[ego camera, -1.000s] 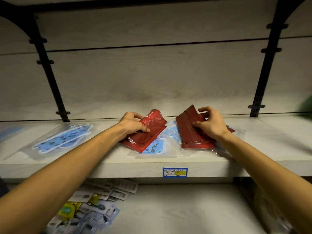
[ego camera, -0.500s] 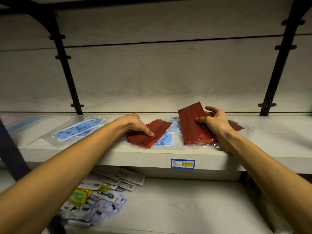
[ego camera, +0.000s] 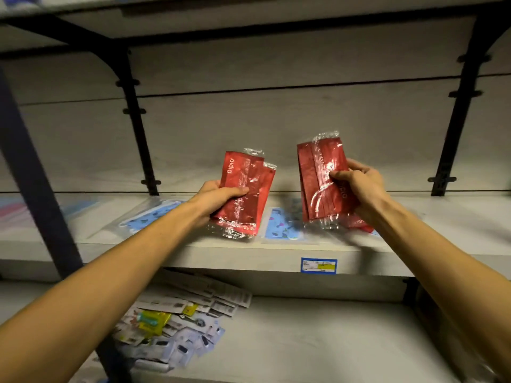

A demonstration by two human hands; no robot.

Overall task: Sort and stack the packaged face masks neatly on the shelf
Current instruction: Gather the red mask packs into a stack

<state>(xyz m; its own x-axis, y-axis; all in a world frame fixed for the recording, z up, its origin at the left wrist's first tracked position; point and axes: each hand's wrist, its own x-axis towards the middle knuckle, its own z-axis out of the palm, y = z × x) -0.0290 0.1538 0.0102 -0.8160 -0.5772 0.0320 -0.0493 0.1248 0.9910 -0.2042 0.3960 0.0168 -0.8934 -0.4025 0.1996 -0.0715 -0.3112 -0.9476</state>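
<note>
Head view showed both hands raised above the shelf, each gripping red packs. The left hand had its thumb across the front and its fingers curled behind a fanned bundle, the left packs: glossy red film with white lettering, clear crinkled seals at top and bottom, at least two overlapping, tilted slightly to the right. The right hand pinched the right packs by their right edge, thumb in front and fingers wrapped behind; these stood nearly upright, darker red with a pleated look and strong glare on the wrap. The two bundles were apart, not touching. Below and between the hands, blue patterned packs lay flat on the shelf; another blue pack lay under the left forearm. A further red pack peeked out beneath the right wrist. A blue-edged label sat on the shelf's front edge under the right hand. On the lower shelf, below the left forearm, lay a loose heap of small packets.
</note>
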